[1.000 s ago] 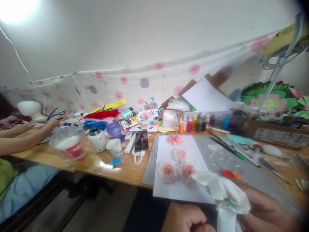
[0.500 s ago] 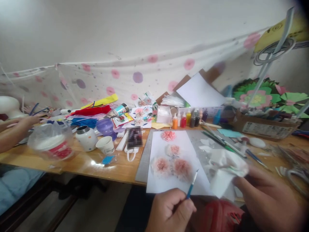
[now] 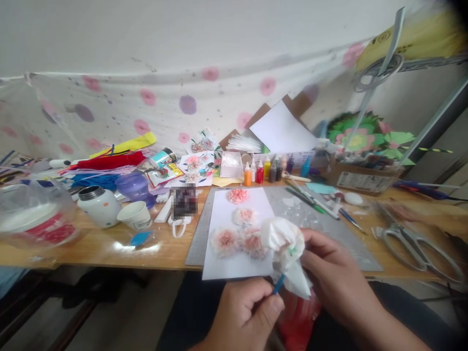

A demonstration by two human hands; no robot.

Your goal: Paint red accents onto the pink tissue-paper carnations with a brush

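My left hand is closed around the blue handle of a thin paintbrush, whose tip meets a crumpled white tissue. My right hand pinches that tissue from its right side; faint green marks show on it. Behind and left of both hands lies a white sheet of paper bearing several fluffy pink-and-white flowers. The tissue partly covers the right-hand flower. Under the sheet is a grey cutting mat. A red object is partly visible below the tissue, its kind unclear.
Large scissors lie at the right. Pens and brushes rest on the mat's far side, behind them paint bottles. Leftward stand a paper cup, a white jar and a bagged tub.
My right hand has brought the tissue leftward to the paintbrush, and the brush tip now touches it. The view has turned right; the other person's arm at the left is out of view.
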